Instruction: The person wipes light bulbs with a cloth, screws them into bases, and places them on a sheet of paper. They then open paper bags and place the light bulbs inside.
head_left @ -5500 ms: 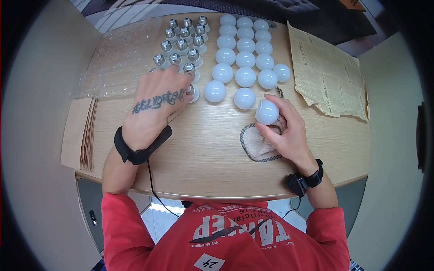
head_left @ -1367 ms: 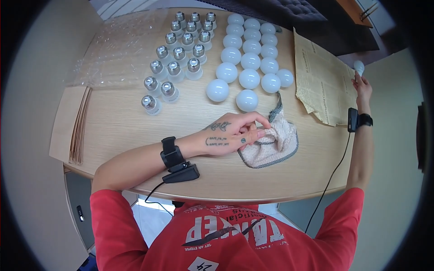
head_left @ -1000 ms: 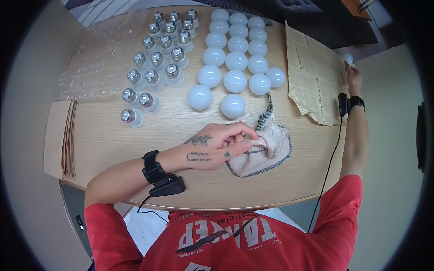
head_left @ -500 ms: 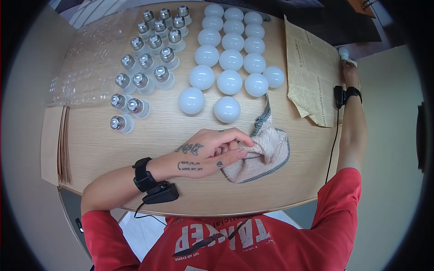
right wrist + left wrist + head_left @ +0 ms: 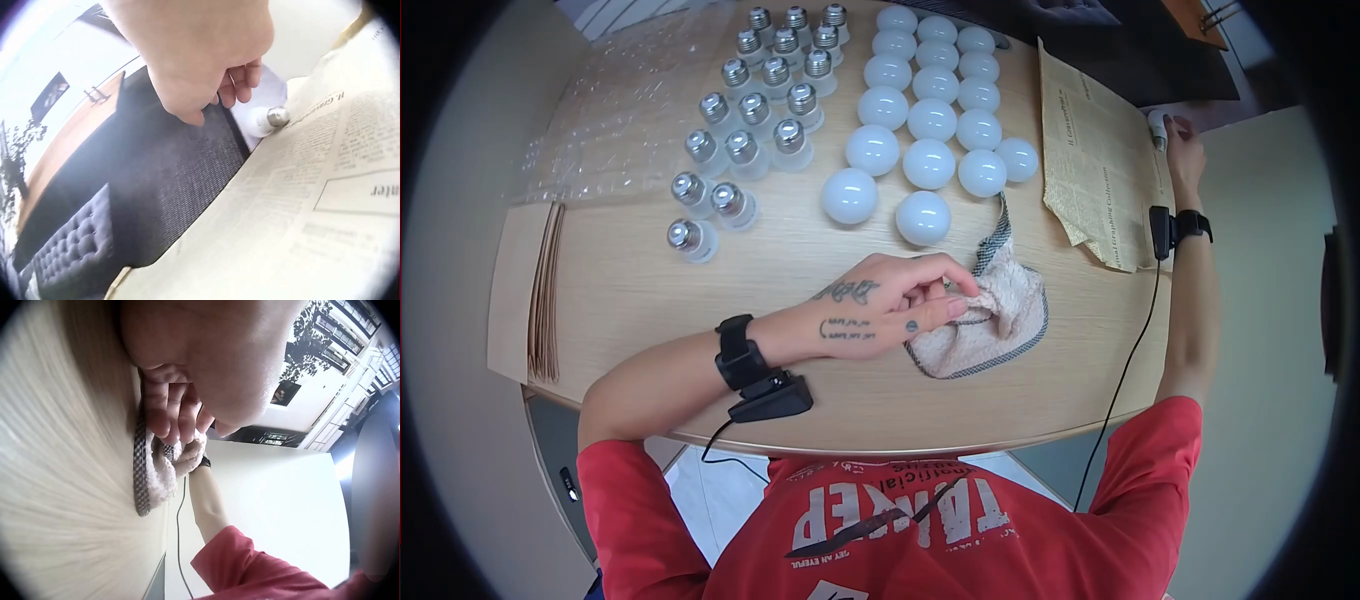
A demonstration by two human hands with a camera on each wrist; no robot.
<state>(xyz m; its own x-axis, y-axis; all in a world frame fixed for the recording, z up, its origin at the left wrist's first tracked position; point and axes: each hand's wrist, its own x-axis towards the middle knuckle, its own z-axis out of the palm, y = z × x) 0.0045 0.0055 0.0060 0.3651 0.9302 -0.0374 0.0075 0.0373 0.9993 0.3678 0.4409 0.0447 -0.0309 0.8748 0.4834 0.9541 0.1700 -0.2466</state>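
Note:
Beyond the near edge of the rows, my left hand [image 5: 870, 305] rests with loosely curled fingers at the pale cloth [image 5: 995, 335]; the left wrist view shows its fingertips against the checked-edge cloth [image 5: 159, 475]. My right hand [image 5: 1185, 160] is stretched to the far right, beside a single white bulb [image 5: 1158, 128]. In the right wrist view that bulb [image 5: 257, 122] lies on its side, metal base toward the newsprint sheet [image 5: 306, 169], and the hand [image 5: 200, 56] hangs above it with bent fingers apart from it.
Several bulbs stand metal base up [image 5: 742, 148] at the left; white globes [image 5: 923, 218] fill rows in the middle. Bubble wrap [image 5: 620, 110] and folded brown paper [image 5: 520, 290] lie at the left. The newsprint [image 5: 1090, 160] covers the back right. A cable [image 5: 1120, 385] trails from the right wrist.
Since the oldest frame, the left hand has moved from the base-up bulbs to the cloth. The right hand has carried a bulb to the far right and, in the newest frames, come off it.

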